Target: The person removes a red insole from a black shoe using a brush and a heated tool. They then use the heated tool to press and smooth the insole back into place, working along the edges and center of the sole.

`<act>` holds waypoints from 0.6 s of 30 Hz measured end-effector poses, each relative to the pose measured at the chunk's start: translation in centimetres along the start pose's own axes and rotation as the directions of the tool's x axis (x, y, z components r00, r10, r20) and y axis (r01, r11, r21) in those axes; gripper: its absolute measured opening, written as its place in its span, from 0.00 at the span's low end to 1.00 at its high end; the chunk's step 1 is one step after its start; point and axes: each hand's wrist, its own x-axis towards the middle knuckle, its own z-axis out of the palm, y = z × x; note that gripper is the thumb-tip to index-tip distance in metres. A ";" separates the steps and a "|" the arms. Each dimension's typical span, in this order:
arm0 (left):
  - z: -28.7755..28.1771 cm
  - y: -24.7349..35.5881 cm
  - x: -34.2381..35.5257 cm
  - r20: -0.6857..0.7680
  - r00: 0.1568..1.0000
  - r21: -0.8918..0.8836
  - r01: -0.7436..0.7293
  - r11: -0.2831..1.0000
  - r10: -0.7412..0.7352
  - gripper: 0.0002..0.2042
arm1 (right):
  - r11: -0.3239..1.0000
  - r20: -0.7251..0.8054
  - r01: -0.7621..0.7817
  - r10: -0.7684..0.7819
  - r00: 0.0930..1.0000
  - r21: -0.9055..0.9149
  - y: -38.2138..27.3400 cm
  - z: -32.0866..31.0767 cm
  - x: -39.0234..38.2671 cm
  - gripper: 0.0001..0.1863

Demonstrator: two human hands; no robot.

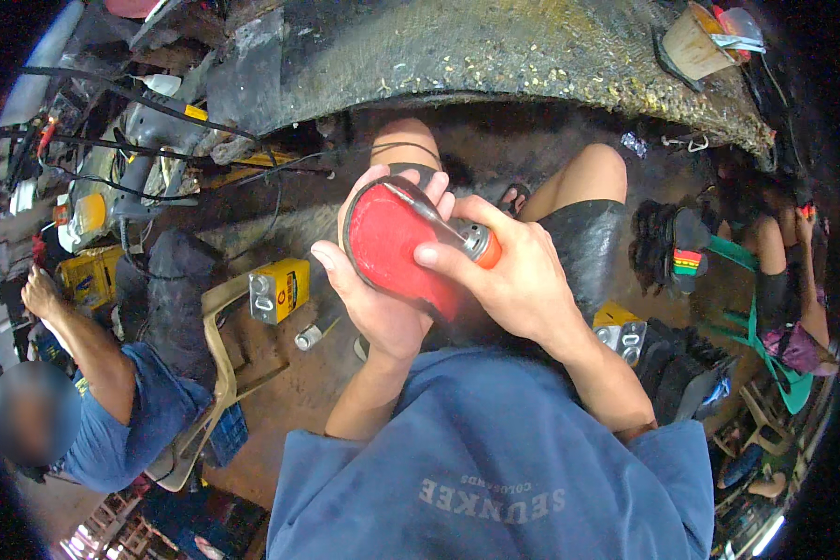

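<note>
In front of my lap, my left hand (383,315) cups a rounded red sole-like piece (383,241) with a dark rim. Its palm lies beneath the piece, with fingertips curling past the far edge. My right hand (527,285) grips a hand tool (479,245) by its dark and orange handle. The tool's narrow metal part lies along the upper right rim of the red piece, like a blade. My right thumb presses on the red face. The near end of the piece, between my hands, is partly hidden.
Ahead stands a worn bench (420,61) strewn with scraps, with a bucket (695,45) at its right. Yellow tins (280,289) flank me. A person (126,411) sits at left near machines and cables; another sits far right. Dark footwear (686,252) is stacked at right.
</note>
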 end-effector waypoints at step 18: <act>0.4 -0.4 0.5 0.021 0.997 -0.015 0.074 0.997 -0.073 0.47 | 1.000 -0.045 -0.013 0.013 0.999 0.011 -0.1 -0.9 -0.7 0.32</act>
